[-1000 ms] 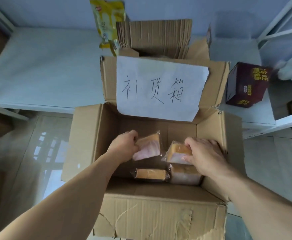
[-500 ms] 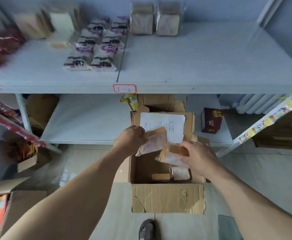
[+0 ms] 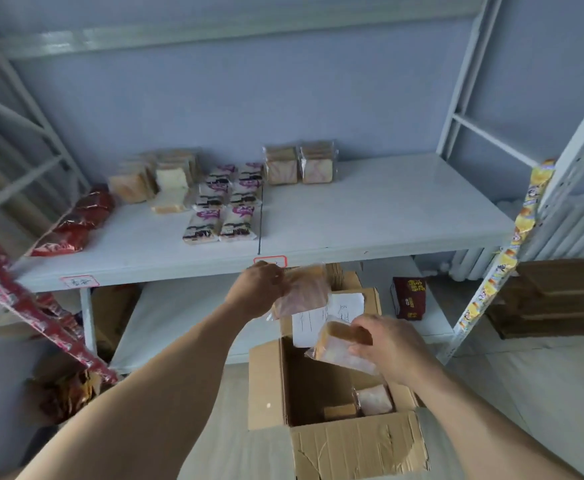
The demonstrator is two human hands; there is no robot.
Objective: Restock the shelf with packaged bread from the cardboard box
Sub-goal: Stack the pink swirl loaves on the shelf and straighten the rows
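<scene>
Your left hand (image 3: 256,289) pinches one bread pack (image 3: 304,292) just below the shelf (image 3: 370,216) front edge | your right hand (image 3: 392,346) grips a second pack (image 3: 339,348) above the open cardboard box (image 3: 353,445) | more packs (image 3: 375,400) lie inside the box.

Cardboard box (image 3: 356,445) matt, torn; bread wrapper (image 3: 304,292) glossy plastic.

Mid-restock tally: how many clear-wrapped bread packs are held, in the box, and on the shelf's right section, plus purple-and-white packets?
Clear-wrapped bread packs held, left hand and right hand: 2
Bread packs visible in brown cardboard box: 2
Upright bread packs on white metal shelf, right section: 2
Purple-and-white packets: 6
Total: 12
</scene>
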